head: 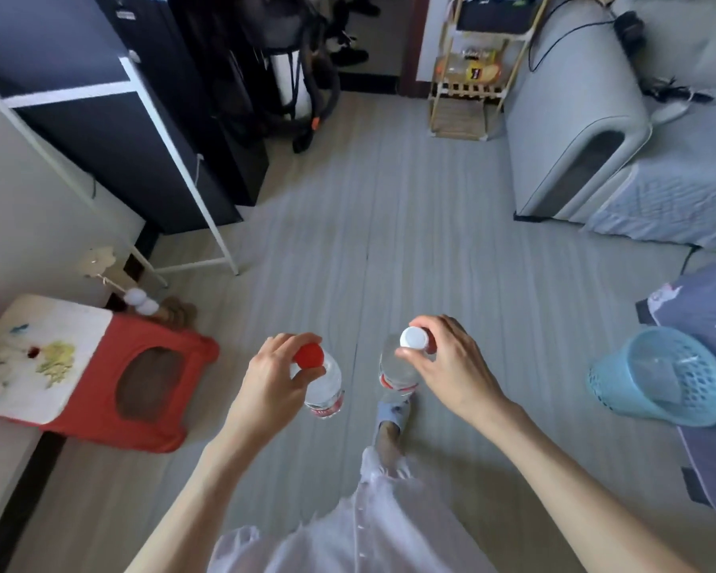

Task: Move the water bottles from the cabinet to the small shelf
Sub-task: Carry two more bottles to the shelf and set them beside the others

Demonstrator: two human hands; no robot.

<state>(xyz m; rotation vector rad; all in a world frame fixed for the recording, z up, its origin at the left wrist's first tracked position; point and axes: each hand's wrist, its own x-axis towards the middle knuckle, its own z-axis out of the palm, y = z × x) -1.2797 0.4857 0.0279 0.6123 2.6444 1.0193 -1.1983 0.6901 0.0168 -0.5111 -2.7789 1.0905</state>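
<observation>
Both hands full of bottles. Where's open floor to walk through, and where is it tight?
Open: the floor strip straight ahead, between the black cabinet and grey sofa, up to the small shelf. Tight: left by the red stool, right by the blue basket.

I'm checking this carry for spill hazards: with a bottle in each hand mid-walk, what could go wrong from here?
1. Both hands pinch only near the caps: left hand on the red-capped bottle, right hand on the white-capped bottle. Hanging bottles could slip or swing.
2. The red stool and blue basket flank the path; a swinging bottle or a foot might catch them.
</observation>
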